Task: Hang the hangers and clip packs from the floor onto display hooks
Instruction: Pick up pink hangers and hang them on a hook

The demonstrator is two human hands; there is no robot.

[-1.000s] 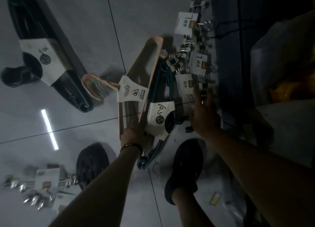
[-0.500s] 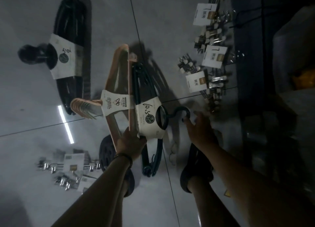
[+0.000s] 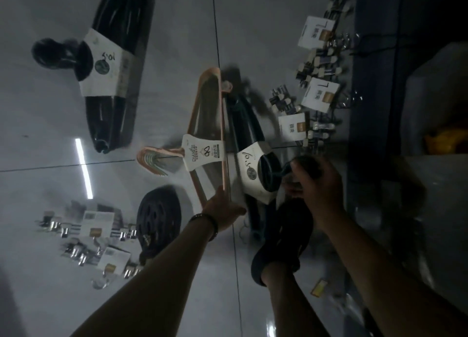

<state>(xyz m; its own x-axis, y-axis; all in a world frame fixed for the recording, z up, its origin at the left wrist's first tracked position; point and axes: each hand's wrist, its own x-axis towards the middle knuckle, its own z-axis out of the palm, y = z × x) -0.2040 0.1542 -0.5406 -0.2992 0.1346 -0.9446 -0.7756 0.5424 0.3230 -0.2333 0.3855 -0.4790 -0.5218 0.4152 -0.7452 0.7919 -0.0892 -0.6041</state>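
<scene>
A pink hanger bundle [image 3: 210, 124] with a white paper band lies on the grey floor at the middle. My left hand [image 3: 222, 210] grips its near end. Right beside it lies a dark teal hanger bundle [image 3: 243, 124] with a band marked 10.5. My right hand [image 3: 314, 184] curls round that bundle's hook. A black hanger bundle [image 3: 114, 65] with the same kind of band lies at the upper left. Several clip packs [image 3: 317, 96] with white cards lie at the upper right, and more clip packs [image 3: 96, 235] at the lower left.
My two dark shoes [image 3: 159, 222] [image 3: 286, 238] stand on the tiled floor [image 3: 50, 134] below the hangers. A dark fixture base [image 3: 374, 108] runs along the right side. A small yellow tag [image 3: 319, 287] lies near the right foot.
My right hand has closed round the teal bundle's hook, which it was only reaching toward before. The view has shifted, so the hangers and clip packs sit further right and lower.
</scene>
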